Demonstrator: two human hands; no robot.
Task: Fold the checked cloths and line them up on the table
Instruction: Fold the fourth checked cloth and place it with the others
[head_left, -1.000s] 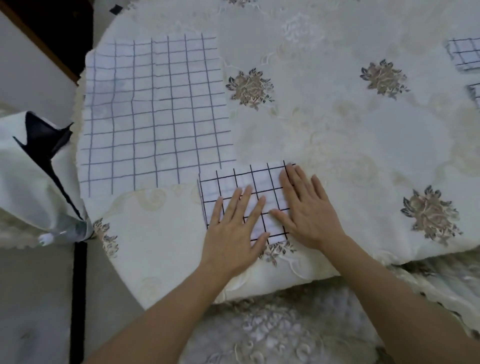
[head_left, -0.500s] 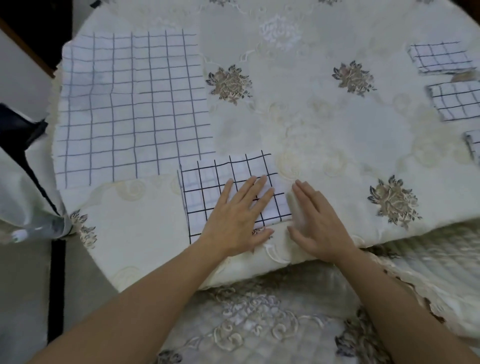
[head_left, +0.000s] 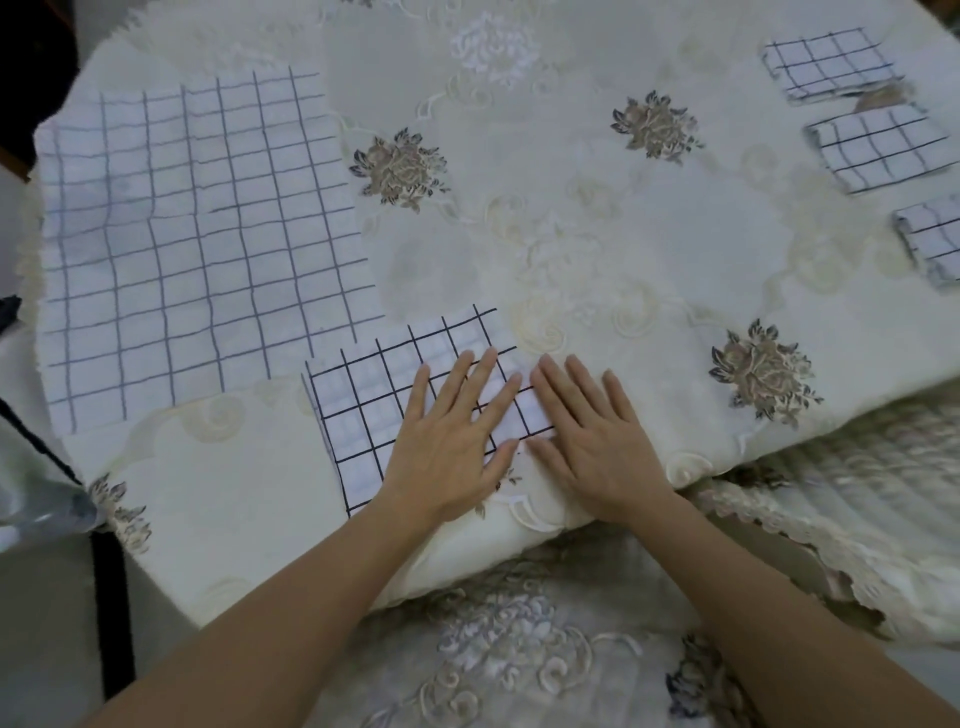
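Note:
A folded white cloth with black checks (head_left: 379, 395) lies near the table's front edge. My left hand (head_left: 452, 441) rests flat on its right half, fingers spread. My right hand (head_left: 592, 436) lies flat beside it, at the cloth's right edge and mostly on the tablecloth. A large unfolded checked cloth (head_left: 192, 244) is spread at the left. Three folded checked cloths sit in a line at the far right: the top one (head_left: 826, 65), the middle one (head_left: 878, 148) and the lowest one (head_left: 932, 241), which the frame edge cuts.
The round table carries a cream embroidered tablecloth (head_left: 571, 234) with brown flower motifs. Its edge hangs down just in front of my arms. A draped chair or cover (head_left: 31, 499) stands at the lower left.
My right hand slid off the folded cloth to its right edge. My left hand moved right across the cloth. The view shifted right, bringing the folded cloths at the right into sight.

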